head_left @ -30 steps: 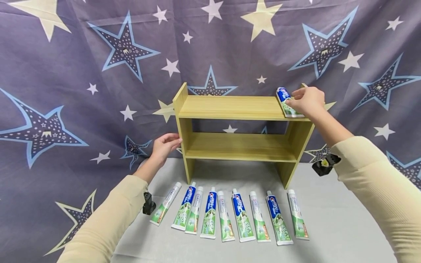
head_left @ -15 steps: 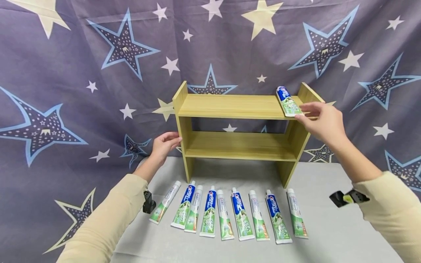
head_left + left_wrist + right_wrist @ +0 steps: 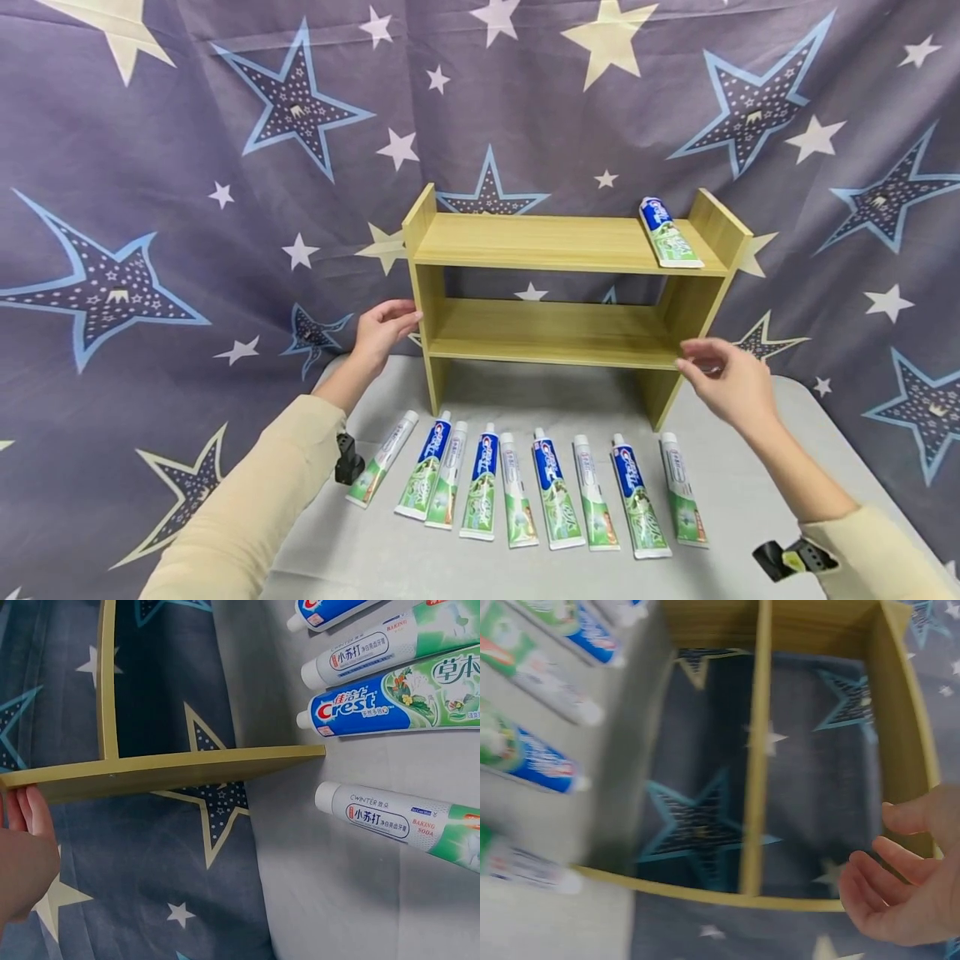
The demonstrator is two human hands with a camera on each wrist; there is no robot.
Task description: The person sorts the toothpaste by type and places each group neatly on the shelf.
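A two-tier wooden shelf rack (image 3: pixel 532 242) stands at the back of the table. One blue-and-green toothpaste tube (image 3: pixel 670 235) lies on its top board near the right end, cap to the back. My left hand (image 3: pixel 381 333) rests its fingertips on the outside of the left side panel (image 3: pixel 187 771). Nothing is held in my right hand (image 3: pixel 729 385), its fingers loosely bent in front of the right side panel, below the top board. In the right wrist view, the right hand (image 3: pixel 907 877) overlaps the rack's corner.
Along the front of the table (image 3: pixel 540 575) lies a row of several tubes, blue-and-green toothpaste tubes (image 3: pixel 553 492) alternating with white-and-green ones (image 3: pixel 684 492), caps toward the rack. A starry curtain (image 3: pixel 187 208) hangs close behind the rack.
My right hand has let go of the toothpaste tube on the top board and moved down along the rack's right side. The left hand has stayed at the left panel.
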